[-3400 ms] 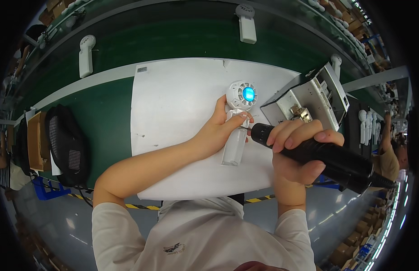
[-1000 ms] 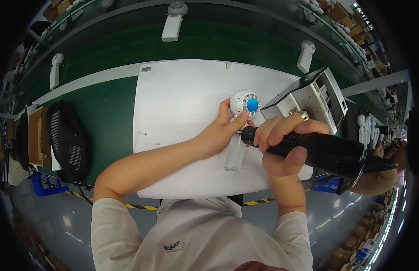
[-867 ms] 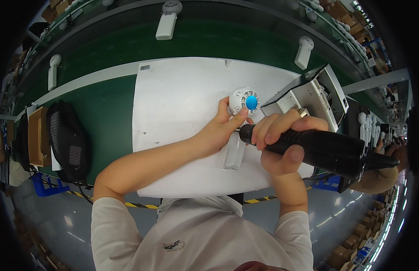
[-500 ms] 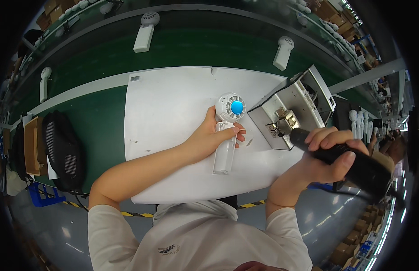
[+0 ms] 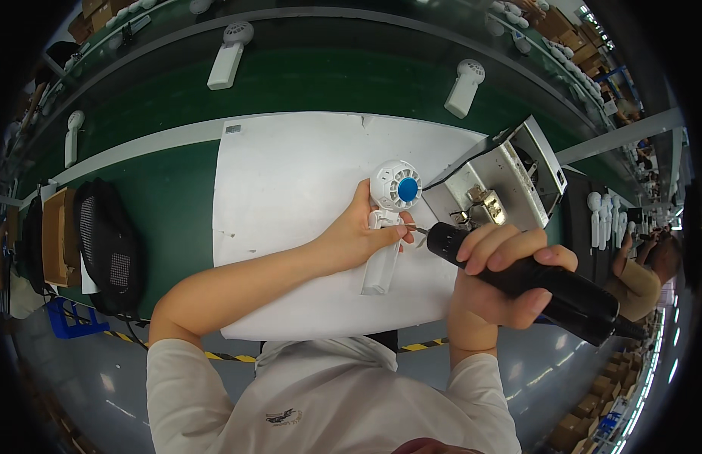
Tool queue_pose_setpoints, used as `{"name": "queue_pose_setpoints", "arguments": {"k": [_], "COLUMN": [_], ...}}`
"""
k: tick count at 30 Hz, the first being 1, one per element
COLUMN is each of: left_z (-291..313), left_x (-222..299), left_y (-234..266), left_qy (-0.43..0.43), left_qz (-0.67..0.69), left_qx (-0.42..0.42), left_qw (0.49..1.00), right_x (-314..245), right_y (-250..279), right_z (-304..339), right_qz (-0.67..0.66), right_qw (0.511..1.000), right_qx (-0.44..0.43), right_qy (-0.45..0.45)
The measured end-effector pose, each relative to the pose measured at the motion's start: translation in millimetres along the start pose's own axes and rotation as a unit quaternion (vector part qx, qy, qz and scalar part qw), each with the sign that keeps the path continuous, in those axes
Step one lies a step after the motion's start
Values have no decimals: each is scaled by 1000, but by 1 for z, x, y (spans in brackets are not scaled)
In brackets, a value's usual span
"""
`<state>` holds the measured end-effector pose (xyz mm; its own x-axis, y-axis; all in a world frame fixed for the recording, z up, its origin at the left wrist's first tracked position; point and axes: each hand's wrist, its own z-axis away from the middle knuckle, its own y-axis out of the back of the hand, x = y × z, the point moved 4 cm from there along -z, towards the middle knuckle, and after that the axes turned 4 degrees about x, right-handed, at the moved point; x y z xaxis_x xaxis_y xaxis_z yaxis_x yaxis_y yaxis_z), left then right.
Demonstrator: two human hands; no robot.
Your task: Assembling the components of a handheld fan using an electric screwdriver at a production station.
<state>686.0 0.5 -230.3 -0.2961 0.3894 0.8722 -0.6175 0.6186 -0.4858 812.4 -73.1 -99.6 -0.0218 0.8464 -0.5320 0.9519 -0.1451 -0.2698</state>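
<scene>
Head view, closest in: a light short-sleeved shirt (image 5: 332,401) fills the bottom, both forearms reaching up from it.
Floor: yellow-and-black tape (image 5: 230,356) runs along the grey ground below the table edge.
Right hand: here's the right hand (image 5: 498,284), fingers wrapped tight around a black power screwdriver (image 5: 544,284), its body slanting down to the right.
Bit: its tip points left, right beside the left fingertips at the fan's neck; whether it touches, I can't tell.
Left hand: and the left hand (image 5: 370,234) has a firm grip, thumb across the front of the handle, fingertips showing on the other side.
Fan: that's a white handheld fan (image 5: 386,193), over the sheet right of its middle, round vented head with a blue disc pointing away, pale handle toward the body.
Sheet: white sheet (image 5: 290,174) spread beneath it all.
Metal box: just right of the fan, an open metal box (image 5: 510,181), tilted, a shiny mechanism inside.
Left flank: a black mesh-panelled item (image 5: 109,246) beside a cardboard box (image 5: 60,234).
Green belt: across the far side, three more white fans (image 5: 226,64), spaced well apart.
Far right: another person (image 5: 642,276), bent arm up.
</scene>
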Motion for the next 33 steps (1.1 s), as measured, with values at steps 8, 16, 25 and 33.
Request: {"name": "queue_pose_setpoints", "arguments": {"k": [8, 16, 25, 33], "left_z": [3, 3, 4, 5], "left_x": [7, 6, 3, 5], "left_y": [0, 0, 2, 5], "left_qy": [14, 5, -15, -5], "left_qz": [3, 2, -22, -37], "left_qx": [18, 24, 17, 6], "left_qw": [1000, 1000, 999, 999], "right_x": [19, 16, 25, 35], "right_y": [-2, 0, -5, -9], "right_z": [9, 8, 13, 16], "right_qz": [12, 8, 35, 20], "right_qw": [1000, 999, 998, 997], "right_qx": [-19, -30, -37, -61], "right_qy": [-20, -18, -34, -38]}}
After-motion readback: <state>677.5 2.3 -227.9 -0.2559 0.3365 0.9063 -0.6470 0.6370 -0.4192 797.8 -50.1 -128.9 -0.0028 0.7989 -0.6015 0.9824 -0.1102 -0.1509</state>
